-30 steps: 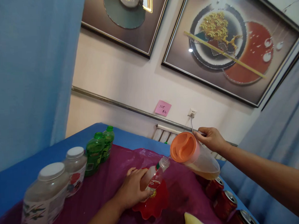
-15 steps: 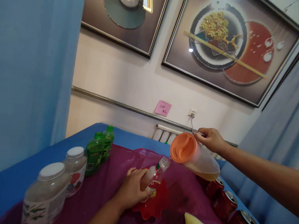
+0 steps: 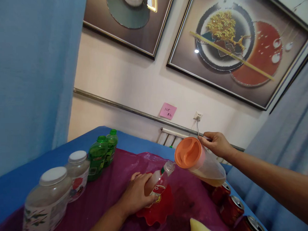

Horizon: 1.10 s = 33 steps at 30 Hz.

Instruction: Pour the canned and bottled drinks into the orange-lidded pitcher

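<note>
Liquid, pale amber (image 3: 213, 181), is seen low in a translucent plastic pitcher with an orange lid (image 3: 208, 169), which is tipped so that the lid faces the mouth of a clear bottle with a red and white label (image 3: 158, 187). The pitcher is held up by its handle in the right hand (image 3: 217, 143), with the fingers closed round the grip. The bottle is gripped round its body by the left hand (image 3: 136, 193), with the thumb laid across the label side, and appears to be leaned toward the pitcher. A scalloped red bowl (image 3: 157, 213) is seen beneath the bottle; whether the base is set in it cannot be told, as it is hidden by the hand.

Pouring is judged to be the step in hand, though a stream cannot be made out clearly. A steady bottle and a small, slow change of tilt are called for, with the lip of the pitcher kept over the narrow mouth, since liquid could easily be spilled outside.

On the purple plastic sheet (image 3: 104, 205), two green plastic bottles (image 3: 101, 156) and two clear jars with white lids (image 3: 47, 196) are lined up on the left, and red metal cans with silver tops (image 3: 230, 210) on the right
</note>
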### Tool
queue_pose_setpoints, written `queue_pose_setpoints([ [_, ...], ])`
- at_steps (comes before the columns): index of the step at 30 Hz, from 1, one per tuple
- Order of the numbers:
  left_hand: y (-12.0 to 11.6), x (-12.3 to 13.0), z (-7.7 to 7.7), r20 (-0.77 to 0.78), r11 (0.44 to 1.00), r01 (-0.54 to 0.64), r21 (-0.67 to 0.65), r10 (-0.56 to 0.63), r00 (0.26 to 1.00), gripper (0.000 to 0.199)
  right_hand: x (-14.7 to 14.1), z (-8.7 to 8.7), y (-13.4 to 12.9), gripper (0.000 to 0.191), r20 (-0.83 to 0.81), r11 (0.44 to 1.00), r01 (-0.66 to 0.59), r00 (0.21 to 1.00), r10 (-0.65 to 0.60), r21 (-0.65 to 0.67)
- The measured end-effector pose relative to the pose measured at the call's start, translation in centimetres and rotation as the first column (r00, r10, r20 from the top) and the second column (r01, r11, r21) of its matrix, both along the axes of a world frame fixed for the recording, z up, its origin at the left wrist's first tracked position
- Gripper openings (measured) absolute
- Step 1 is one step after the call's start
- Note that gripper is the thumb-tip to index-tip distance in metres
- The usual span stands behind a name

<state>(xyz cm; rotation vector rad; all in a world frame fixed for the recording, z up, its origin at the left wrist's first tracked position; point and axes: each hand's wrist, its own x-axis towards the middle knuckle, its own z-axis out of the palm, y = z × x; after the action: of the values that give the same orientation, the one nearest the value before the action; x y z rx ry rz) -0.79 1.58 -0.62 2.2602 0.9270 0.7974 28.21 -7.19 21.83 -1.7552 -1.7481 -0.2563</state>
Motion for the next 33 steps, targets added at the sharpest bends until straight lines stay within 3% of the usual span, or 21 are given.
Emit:
queue_pose_setpoints([
  [33, -0.27, -0.08, 0.24, 0.030, 1.000, -0.007, 0.006, 0.007, 1.000, 0.067, -0.21, -0.06, 0.26, 0.050, 0.016, 1.000, -0.013, 1.000, 0.013, 0.010],
])
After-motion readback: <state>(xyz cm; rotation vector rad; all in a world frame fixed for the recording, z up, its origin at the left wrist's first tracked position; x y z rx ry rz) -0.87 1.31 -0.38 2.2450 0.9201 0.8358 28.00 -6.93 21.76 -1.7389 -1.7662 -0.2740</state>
